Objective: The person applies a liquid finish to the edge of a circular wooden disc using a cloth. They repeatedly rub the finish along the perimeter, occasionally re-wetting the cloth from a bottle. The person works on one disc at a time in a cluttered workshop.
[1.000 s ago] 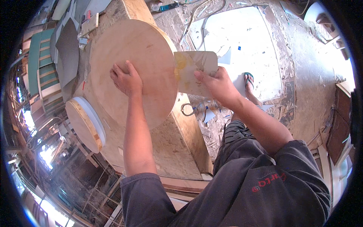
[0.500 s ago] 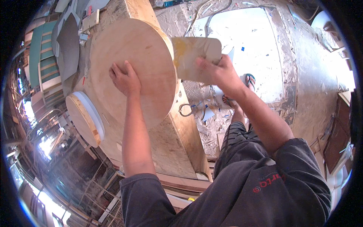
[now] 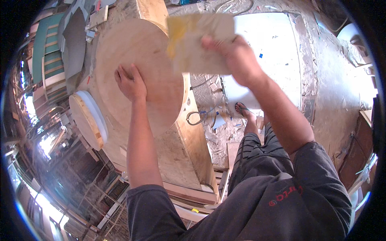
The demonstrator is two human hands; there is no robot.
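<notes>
A round wooden disc [image 3: 140, 52] lies flat on a plywood workbench [image 3: 177, 152]. My left hand [image 3: 130, 82] presses palm-down on the disc near its middle. My right hand [image 3: 237, 54] grips a flat rectangular wooden piece [image 3: 193, 42] with a yellow smear on its left part. The piece is raised above the disc's right edge and looks blurred.
A second round disc with a white rim [image 3: 88, 120] leans at the bench's left side. A white sheet [image 3: 273, 48] lies on the littered floor to the right. My sandalled foot [image 3: 243, 110] stands beside scraps and a cable loop [image 3: 195, 118]. Green slatted panels [image 3: 46, 60] stand far left.
My right hand has lifted the wooden piece upward and toward the disc's top right. My left hand stays planted on the disc.
</notes>
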